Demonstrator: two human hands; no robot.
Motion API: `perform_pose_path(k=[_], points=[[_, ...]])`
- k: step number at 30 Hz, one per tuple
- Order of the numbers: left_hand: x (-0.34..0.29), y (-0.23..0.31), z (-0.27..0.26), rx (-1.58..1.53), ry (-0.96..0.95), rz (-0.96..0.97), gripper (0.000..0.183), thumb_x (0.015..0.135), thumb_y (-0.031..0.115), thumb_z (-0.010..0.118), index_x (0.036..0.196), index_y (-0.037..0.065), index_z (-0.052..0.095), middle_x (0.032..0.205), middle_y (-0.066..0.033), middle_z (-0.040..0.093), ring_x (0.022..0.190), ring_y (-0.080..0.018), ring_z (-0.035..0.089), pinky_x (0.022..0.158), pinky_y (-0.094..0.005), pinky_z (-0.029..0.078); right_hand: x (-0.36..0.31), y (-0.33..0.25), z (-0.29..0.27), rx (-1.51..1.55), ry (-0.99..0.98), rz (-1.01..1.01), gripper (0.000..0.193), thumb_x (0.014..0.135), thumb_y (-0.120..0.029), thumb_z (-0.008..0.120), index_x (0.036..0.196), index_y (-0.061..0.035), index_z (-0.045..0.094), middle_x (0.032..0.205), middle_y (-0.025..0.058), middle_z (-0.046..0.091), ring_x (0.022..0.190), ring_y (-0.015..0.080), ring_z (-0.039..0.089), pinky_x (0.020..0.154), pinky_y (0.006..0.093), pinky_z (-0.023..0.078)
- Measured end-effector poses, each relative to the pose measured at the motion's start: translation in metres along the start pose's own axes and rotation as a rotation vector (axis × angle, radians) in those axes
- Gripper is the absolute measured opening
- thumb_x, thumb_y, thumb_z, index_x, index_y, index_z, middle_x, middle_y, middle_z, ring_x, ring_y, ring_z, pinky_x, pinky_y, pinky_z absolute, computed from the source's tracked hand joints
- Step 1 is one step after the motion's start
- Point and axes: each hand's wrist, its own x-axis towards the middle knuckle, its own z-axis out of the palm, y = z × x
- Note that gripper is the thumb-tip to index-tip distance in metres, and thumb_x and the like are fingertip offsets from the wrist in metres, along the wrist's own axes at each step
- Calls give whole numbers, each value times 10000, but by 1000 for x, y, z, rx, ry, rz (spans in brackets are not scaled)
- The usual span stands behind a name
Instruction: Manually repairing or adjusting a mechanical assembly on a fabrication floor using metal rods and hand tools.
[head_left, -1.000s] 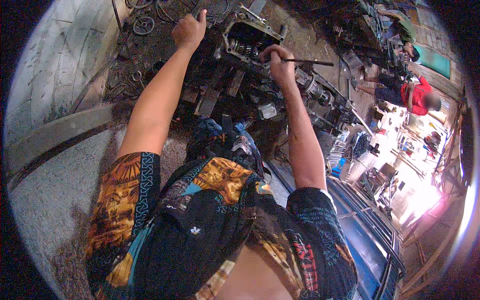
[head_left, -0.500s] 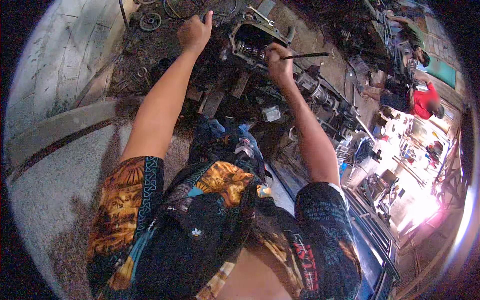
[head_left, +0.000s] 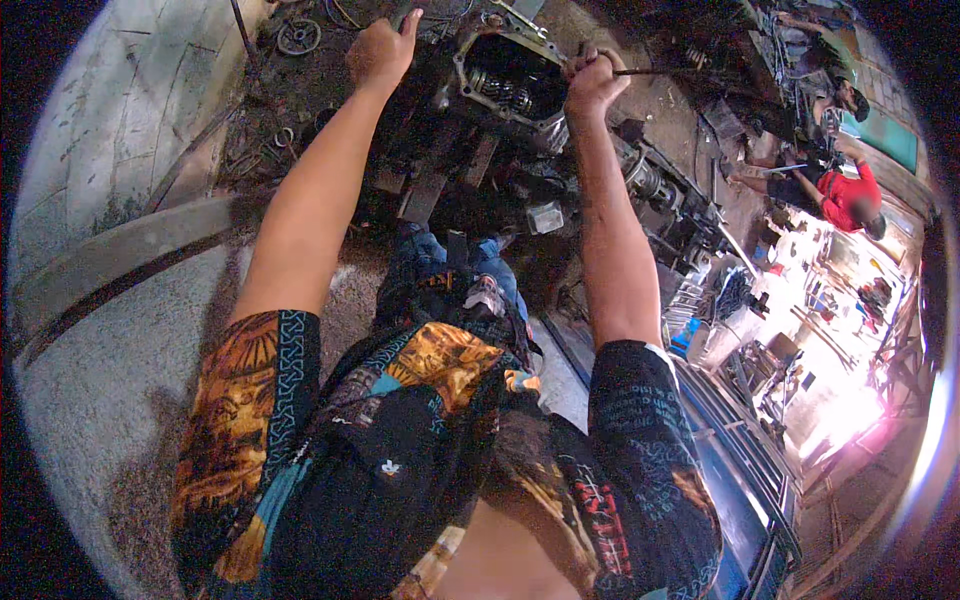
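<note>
My right hand [head_left: 595,84] is closed around a thin dark rod [head_left: 660,72], which sticks out to the right, over the right edge of an open metal gearbox housing [head_left: 463,84]. Inside the housing, toothed gears [head_left: 500,92] show on a shaft. To the left of the housing, my left hand [head_left: 380,55] is raised with its fingers curled in and its thumb pointing up. Whatever it may hold is hidden by the fingers. An open-end wrench [head_left: 520,18] lies beyond the housing.
A spoked wheel [head_left: 299,37] lies at the far left. Wooden blocks [head_left: 432,180] and a clear plastic container [head_left: 545,217] sit nearer to me. Geared shafts [head_left: 652,183] lie at right. A person in a red shirt [head_left: 848,198] and another person [head_left: 830,70] are farther right.
My right hand has moved right and away from me with the rod, uncovering more of the gears. My left hand has shifted slightly left and farther away, still curled.
</note>
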Motion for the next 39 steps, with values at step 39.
perform_pose_path(k=[39], points=[[-105,-56,-15,-197,334,439,618,973,418,515,1342,-70,421,1393,-285,388,1293,-406,392,1006,-511,367,-52,-119,30,-442,-4,-170,125,856,-55,485,837,-26,605,707,26,550,623,111,507,556,271,428]])
